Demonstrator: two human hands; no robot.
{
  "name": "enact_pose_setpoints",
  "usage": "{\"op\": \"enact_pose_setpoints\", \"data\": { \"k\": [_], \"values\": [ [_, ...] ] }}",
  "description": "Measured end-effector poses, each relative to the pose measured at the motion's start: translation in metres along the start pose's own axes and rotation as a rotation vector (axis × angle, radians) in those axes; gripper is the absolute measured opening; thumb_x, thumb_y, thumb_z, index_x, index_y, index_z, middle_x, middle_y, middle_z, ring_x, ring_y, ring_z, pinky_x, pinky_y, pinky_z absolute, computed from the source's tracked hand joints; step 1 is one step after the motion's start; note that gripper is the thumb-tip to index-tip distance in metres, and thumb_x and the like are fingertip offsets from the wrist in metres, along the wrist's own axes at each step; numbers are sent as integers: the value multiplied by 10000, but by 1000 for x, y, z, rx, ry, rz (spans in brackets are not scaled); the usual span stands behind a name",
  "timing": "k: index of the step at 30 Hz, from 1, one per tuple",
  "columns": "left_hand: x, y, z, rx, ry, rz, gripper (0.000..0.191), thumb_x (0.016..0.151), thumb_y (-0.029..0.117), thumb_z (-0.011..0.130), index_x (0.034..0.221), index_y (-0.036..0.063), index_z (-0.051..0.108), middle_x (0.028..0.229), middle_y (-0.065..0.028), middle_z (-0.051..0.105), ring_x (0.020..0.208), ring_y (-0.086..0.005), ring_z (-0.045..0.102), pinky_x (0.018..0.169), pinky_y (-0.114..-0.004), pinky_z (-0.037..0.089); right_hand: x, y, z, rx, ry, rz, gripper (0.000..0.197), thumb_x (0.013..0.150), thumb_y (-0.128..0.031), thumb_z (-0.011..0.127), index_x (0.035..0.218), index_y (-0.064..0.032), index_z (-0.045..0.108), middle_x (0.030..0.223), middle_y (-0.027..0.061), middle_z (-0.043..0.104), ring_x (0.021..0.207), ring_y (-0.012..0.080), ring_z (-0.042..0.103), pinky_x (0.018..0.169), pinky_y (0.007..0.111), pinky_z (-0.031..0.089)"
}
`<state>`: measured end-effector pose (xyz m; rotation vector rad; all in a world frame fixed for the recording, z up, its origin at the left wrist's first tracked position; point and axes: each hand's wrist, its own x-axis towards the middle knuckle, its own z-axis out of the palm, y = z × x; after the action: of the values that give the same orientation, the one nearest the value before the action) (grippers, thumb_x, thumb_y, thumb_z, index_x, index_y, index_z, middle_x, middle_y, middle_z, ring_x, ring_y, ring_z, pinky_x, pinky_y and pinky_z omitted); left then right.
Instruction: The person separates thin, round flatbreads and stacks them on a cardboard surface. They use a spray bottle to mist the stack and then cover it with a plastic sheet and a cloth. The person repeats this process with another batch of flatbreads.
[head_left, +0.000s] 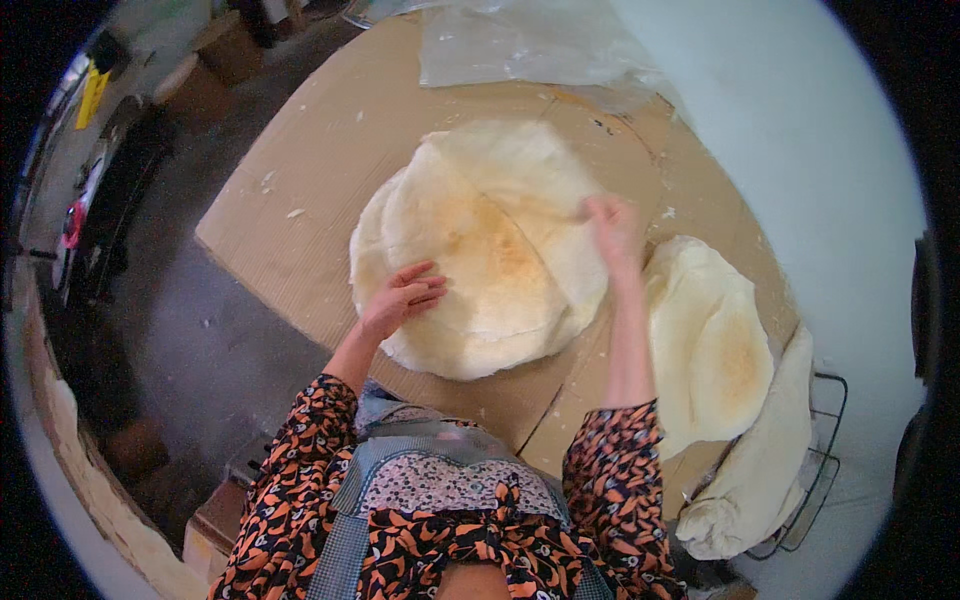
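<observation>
A stack of large, round, soft cream sheets (480, 277), which look like thin flatbreads browned in the middle, lies on corrugated cardboard (300, 172). My left hand (409, 296) rests on the stack's lower left part, fingers extended and slightly apart. At the upper right edge, my right hand (615, 225) is blurred, its fingers curled and pinching the top sheet. A crease runs diagonally across the top sheet beside that hand. Right of my right forearm lies another browned cream sheet (709, 345), partly folded, with a rolled or bundled cream piece (757, 465) beyond it.
Clear plastic sheeting (525, 45) covers the cardboard's far edge. Small pale scraps (295, 214) are scattered on the cardboard. A black wire rack (829, 457) stands beneath the bundled piece, near a pale wall (817, 187). Dark floor and boxes (225, 45) show at the left.
</observation>
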<state>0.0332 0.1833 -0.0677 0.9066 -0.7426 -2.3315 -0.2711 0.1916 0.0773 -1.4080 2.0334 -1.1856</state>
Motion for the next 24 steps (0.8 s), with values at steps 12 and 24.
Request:
{"op": "enact_pose_setpoints", "data": {
  "k": [12,24],
  "values": [
    [-6,1,-9,-19,81,46,450,862,121,525,1271,28,362,1139,-150,543,969,-226,578,806,-318,496,21,-111,-303,-539,736,-333,177,827,-174,561,912,-55,661,825,29,663,749,75,579,719,220,436],
    [-51,24,-49,214,425,248,355,835,117,549,1157,-7,463,980,-87,578,863,-166,586,736,-262,491,-229,87,-181,-877,107,170,369,725,-21,586,1089,-82,578,1144,148,547,1110,305,484,944,390,381]
  ]
}}
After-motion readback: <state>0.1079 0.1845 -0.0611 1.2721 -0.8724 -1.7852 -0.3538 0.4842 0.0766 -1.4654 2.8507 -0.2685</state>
